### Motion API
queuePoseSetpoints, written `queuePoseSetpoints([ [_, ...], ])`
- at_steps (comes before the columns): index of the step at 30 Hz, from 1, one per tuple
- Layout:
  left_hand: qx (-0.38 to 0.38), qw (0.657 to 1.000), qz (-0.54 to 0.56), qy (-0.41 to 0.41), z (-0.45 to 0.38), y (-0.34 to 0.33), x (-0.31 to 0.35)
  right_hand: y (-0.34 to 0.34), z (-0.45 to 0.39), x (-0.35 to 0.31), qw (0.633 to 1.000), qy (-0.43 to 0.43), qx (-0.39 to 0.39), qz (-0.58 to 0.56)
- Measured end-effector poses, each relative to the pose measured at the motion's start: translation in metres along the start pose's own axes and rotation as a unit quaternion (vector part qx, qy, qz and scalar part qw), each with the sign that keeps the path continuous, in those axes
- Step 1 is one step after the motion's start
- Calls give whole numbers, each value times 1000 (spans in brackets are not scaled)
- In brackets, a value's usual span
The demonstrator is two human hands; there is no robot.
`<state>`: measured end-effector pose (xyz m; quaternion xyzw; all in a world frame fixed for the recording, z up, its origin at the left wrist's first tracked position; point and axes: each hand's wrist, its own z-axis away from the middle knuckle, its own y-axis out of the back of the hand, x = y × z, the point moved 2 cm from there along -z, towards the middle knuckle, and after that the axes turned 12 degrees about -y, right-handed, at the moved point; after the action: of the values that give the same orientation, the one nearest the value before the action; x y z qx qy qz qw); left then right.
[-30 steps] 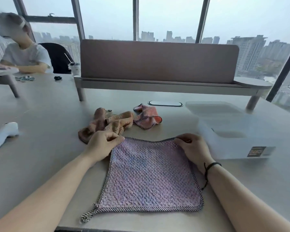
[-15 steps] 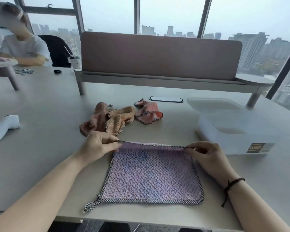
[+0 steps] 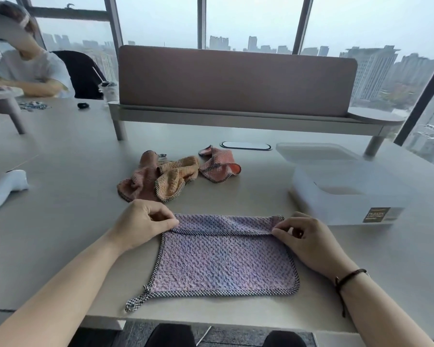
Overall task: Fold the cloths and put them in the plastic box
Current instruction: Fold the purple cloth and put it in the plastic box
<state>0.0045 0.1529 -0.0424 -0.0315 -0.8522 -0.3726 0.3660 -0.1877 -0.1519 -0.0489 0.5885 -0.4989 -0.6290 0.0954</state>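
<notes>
- purple cloth [image 3: 223,261] on table [image 3: 60,221], near edge; far edge turned toward the person, 1st fold just begun.
- left hand [image 3: 140,225] + right hand [image 3: 308,242] each pinch a far corner.
- 2 crumpled cloths [image 3: 161,179] [image 3: 219,165] unfolded (behind it).
- plastic box [image 3: 346,194] at right, looks empty; hazy.

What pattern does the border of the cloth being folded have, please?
A black-and-white check on the purple cloth, seen in the head view.

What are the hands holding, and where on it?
Both hands hold the purple cloth. The left hand and right hand each pinch a far corner, turned over toward the person.
</notes>
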Motion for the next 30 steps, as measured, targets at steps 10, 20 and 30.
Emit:
queuePoseSetpoints([
  [10,-14,994,-96,-45,-3,-7,-8,-7,-3,-1,994,-3,54,96],
  [20,-43,985,-161,-51,-3,-11,-13,-4,-9,1,988,-54,101,102],
  [30,-131,986,62,-79,13,-6,22,5,34,-7,979,133,-145,49],
])
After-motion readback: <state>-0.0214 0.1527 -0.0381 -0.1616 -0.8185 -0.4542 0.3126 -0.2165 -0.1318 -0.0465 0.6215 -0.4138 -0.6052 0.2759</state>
